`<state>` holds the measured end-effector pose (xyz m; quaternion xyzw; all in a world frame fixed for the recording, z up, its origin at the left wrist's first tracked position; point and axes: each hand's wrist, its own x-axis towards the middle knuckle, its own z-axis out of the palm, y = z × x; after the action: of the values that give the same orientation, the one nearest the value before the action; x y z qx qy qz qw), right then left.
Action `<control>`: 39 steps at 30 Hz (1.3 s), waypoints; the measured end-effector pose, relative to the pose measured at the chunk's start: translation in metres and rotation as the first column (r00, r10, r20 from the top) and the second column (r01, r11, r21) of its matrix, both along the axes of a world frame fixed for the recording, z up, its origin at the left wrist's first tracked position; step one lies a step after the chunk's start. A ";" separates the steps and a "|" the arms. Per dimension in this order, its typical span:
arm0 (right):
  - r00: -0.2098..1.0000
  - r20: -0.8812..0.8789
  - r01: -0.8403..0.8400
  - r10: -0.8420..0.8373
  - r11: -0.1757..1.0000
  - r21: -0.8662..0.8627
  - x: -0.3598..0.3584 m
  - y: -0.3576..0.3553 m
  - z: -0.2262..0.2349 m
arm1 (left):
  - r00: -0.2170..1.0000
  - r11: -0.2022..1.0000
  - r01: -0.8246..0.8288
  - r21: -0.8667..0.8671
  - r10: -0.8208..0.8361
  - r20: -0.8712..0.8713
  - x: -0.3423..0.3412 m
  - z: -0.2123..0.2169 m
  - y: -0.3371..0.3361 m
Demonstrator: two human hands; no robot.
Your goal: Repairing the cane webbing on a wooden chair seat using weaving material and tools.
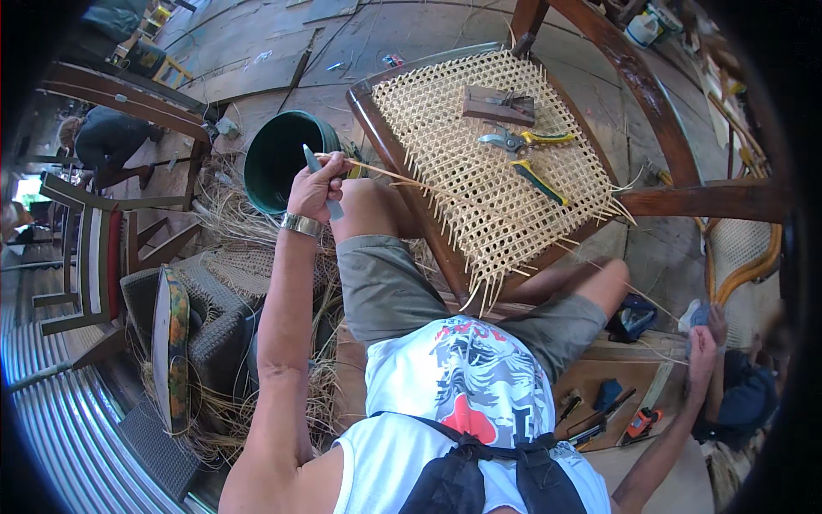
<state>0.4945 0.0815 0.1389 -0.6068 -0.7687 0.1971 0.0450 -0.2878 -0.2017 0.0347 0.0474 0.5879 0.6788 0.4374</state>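
Note:
My left hand (315, 187) is raised beside my knee, closed on a small knife with a grey blade (311, 158) and on a thin cane strip (385, 174) that runs right toward the woven cane chair seat (488, 163). My right hand (702, 347) reaches far out to the lower right and pinches the other end of a thin strip (659, 304). On the woven seat lie yellow-handled cutters (524, 141) and a small wooden block tool (498, 104). Loose cane ends stick out of the seat's near edge.
A green bucket (278, 158) stands left of the seat. Heaps of cane scraps (231, 223) and wicker pieces lie at left, with wooden chairs (94, 257) behind. Hand tools (616, 411) rest on a board at lower right. Another person (107, 141) crouches at far left.

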 end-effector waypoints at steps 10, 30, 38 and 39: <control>0.584 0.720 0.260 -0.374 0.927 0.270 0.155 0.020 -0.066 | 0.999 0.999 -0.042 0.032 0.042 0.018 -0.009 -0.004 -0.003; 0.683 -0.731 -0.391 -0.009 0.840 -0.375 -0.372 -0.193 -0.034 | 0.941 0.935 0.338 -0.104 -0.333 0.063 0.244 0.058 0.001; 0.780 -0.561 -0.138 -0.277 0.798 -0.586 -0.326 -0.151 -0.069 | 0.973 0.990 0.118 -0.073 -0.100 0.208 0.206 0.035 -0.005; 0.756 -0.601 -0.174 -0.260 0.805 -0.567 -0.323 -0.146 -0.073 | 0.964 0.990 0.117 -0.076 -0.095 0.249 0.207 0.032 -0.001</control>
<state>0.1715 -0.0645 0.0654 -0.5001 -0.5876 0.6239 0.1238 -0.0808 -0.2029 0.0665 -0.0249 0.5562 0.6278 0.5440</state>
